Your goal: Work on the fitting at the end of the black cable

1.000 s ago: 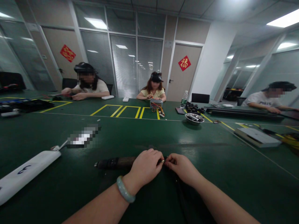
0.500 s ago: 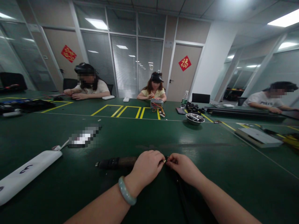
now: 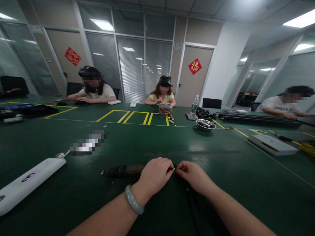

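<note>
Fingers of both hands meet above the green table [image 3: 123, 141], beyond a long dark strip [image 3: 191, 200] and beside the dark cylindrical tool [image 3: 120, 171] lying to the left, untended by any visible fingertip. Between them sits a small metallic piece [image 3: 174, 169], gripped by the left hand [image 3: 155, 173], while the right hand [image 3: 195, 177] has thumb and forefinger closed at its edge, their exact hold hidden. The handling looks under way, the piece unreleased; whether anything is fastened, or how much remains, cannot be told.
</note>
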Motion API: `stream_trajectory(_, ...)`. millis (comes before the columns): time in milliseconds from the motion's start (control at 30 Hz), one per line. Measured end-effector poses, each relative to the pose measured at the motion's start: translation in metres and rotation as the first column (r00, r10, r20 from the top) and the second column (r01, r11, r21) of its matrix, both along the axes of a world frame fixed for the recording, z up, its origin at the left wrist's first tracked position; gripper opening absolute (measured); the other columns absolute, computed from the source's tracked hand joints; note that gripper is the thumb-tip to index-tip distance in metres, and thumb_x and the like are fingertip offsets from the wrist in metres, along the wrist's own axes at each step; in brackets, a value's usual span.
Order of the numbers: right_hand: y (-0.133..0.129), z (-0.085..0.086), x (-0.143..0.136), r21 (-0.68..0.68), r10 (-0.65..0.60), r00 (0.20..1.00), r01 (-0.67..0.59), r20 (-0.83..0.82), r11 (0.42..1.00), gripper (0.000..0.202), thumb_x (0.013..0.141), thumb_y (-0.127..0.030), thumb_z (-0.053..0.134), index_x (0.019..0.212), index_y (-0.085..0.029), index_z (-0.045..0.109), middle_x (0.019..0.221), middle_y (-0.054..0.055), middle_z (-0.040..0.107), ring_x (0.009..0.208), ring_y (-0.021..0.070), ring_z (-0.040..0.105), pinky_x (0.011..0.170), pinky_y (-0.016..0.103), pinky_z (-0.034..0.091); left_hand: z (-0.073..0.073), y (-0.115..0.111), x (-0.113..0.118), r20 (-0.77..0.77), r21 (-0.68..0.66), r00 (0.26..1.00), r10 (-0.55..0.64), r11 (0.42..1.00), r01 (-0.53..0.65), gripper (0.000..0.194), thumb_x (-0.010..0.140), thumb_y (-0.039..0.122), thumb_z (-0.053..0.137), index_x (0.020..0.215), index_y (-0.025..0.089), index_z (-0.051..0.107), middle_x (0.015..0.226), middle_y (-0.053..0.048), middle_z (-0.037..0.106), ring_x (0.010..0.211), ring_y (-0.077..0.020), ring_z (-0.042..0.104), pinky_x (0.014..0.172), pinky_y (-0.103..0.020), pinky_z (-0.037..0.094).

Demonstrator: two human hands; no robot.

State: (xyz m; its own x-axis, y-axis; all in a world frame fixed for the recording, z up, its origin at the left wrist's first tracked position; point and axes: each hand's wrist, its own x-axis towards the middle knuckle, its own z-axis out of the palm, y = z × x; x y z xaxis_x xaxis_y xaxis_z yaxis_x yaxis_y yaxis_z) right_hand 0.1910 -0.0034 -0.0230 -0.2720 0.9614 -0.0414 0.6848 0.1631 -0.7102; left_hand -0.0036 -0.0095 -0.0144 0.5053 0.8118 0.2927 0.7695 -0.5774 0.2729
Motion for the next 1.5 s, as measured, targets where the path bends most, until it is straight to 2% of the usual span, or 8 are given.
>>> stream_trajectory(233,-0.0017,0.0006,-0.0041,0.013,-0.022,1.0,0.022,0.012,1.0,0.013,0.083,-0.029,0.058,0.085,-0.02,0.067,0.076,0.0,0.069,0.067,0.0133,0.06,0.059,0.022,0.038,0.0005,0.0004,-0.0007,0.004,0.006,1.0,-0.018,1.0,0.018,0.007,0.088,0.026,0.057,0.092,0.022,0.06,0.093,-0.001,0.063,0.089,-0.0189,0.057,0.082,-0.034,0.043)
stream_trajectory(433,-0.0022,0.0012,-0.0043,0.017,-0.017,1.0,0.017,0.004,1.0,0.014,0.083,-0.03,0.058,0.085,-0.02,0.067,0.076,0.0,0.068,0.066,0.0133,0.06,0.057,0.022,0.038,0.0013,-0.0011,0.0014,-0.01,0.004,0.999,0.041,0.999,-0.041,0.012,0.087,0.029,0.056,0.096,0.022,0.057,0.092,-0.002,0.061,0.088,-0.02,0.057,0.076,-0.033,0.043)
stream_trajectory(633,-0.0008,-0.0009,-0.0038,0.017,-0.011,1.0,0.011,-0.004,1.0,0.015,0.084,-0.03,0.057,0.085,-0.02,0.067,0.076,0.0,0.069,0.067,0.0136,0.061,0.057,0.022,0.038,0.0011,-0.0013,0.0012,0.001,0.003,0.999,0.039,0.999,-0.039,0.01,0.085,0.024,0.056,0.094,0.021,0.055,0.093,-0.001,0.06,0.088,-0.0194,0.057,0.075,-0.033,0.043)
stream_trajectory(1500,-0.0025,0.0002,-0.0022,-0.006,-0.014,1.0,0.014,-0.024,1.0,0.015,0.083,-0.031,0.058,0.085,-0.02,0.069,0.076,-0.001,0.069,0.067,0.0132,0.06,0.058,0.023,0.038,-0.0068,0.004,0.0004,0.026,0.003,1.0,0.003,1.0,-0.003,0.008,0.085,0.025,0.058,0.091,0.021,0.061,0.092,-0.001,0.064,0.089,-0.0196,0.059,0.082,-0.036,0.045)
